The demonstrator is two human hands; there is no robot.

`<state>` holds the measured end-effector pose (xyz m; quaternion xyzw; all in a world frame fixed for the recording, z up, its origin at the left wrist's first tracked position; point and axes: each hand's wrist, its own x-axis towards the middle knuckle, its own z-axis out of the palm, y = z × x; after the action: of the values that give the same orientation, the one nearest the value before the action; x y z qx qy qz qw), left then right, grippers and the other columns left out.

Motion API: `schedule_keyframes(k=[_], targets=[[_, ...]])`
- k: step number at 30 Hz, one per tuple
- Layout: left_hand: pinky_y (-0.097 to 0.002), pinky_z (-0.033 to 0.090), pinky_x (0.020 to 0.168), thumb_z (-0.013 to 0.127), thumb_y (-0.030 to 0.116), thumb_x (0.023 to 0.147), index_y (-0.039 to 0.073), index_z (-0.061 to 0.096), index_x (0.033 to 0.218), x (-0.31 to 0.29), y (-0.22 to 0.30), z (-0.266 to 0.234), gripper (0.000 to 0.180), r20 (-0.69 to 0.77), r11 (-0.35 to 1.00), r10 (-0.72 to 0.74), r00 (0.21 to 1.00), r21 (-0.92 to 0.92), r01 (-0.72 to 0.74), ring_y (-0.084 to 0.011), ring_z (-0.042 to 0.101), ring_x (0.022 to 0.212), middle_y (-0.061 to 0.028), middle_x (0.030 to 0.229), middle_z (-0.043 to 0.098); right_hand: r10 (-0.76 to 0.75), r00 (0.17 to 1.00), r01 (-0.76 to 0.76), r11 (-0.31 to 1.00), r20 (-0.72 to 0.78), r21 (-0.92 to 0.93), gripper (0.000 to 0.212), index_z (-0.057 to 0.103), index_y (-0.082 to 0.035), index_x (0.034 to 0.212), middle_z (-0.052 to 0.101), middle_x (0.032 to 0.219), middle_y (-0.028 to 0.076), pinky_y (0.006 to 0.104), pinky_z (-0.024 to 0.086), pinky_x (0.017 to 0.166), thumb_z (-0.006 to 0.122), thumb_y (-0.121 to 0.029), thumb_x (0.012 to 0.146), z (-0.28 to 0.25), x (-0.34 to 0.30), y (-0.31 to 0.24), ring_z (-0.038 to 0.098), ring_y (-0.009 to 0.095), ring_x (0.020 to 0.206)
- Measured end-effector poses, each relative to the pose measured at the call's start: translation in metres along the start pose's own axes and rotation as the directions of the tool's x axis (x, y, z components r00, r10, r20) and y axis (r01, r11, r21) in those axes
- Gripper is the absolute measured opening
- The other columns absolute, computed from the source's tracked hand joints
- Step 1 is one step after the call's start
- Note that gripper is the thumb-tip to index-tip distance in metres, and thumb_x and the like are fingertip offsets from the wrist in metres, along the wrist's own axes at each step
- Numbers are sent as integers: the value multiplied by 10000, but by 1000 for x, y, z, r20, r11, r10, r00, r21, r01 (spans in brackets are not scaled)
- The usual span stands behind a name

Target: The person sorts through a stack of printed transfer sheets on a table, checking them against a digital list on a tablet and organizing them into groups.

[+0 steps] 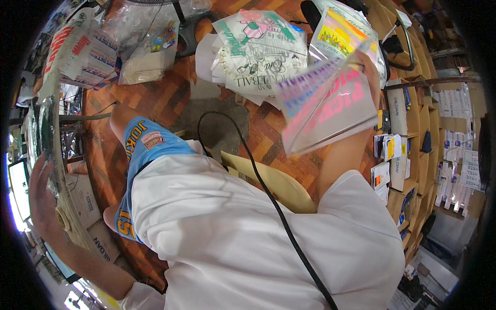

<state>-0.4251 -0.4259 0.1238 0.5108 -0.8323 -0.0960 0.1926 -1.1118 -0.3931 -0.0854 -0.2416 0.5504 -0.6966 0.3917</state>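
My right hand (368, 72), at the upper right, is closed on the upper corner of some see-through printed film sheets (336, 108). Pink and blue lettering covers them, and their lower edges hang apart, slightly blurred. Just behind lies a sheet with a yellow and pink picture (335, 35). Left of the held films, a pile of clear printed films (261, 51) with green, pink and black designs rests low down. On the far left, my left hand (42, 188) has its fingers stretched out by the edge of a table (62, 206), holding nothing.
Printed sheets (93, 51) lie on the table's far end. A fan stand (194, 33) and clear plastic bags (150, 57) are at the upper left. Cardboard shelving (426, 124) lines the right. A black cable (253, 160) loops across my body above the wooden floor (170, 98).
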Motion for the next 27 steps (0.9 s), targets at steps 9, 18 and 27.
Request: schedule_keyframes(k=[9,18,27], targets=[[-401,316,1106,828,464,658,47,306,1484,84,94,165,1062,52,786,149,987,-613,-86,-276,362,1375,-187,1468,395,-338,746,357,930,574,84,260,626,-14,832,611,709,73,306,476,514,571,-248,933,325,-55,39,555,147,556],[-315,471,917,718,47,818,-26,506,1271,117,-12,242,505,-166,817,-364,916,-529,229,-208,592,1033,-107,1160,617,198,622,-359,932,758,52,304,565,18,996,687,871,158,346,568,615,557,-284,970,376,-58,100,688,230,710],[-301,482,871,662,-27,819,-33,516,1264,71,-138,204,469,-214,598,-676,705,-718,356,-200,617,1014,-99,1168,631,-106,986,-79,382,-128,-921,794,533,-65,1320,471,1403,228,496,359,1057,675,-617,766,111,94,208,453,393,1286]])
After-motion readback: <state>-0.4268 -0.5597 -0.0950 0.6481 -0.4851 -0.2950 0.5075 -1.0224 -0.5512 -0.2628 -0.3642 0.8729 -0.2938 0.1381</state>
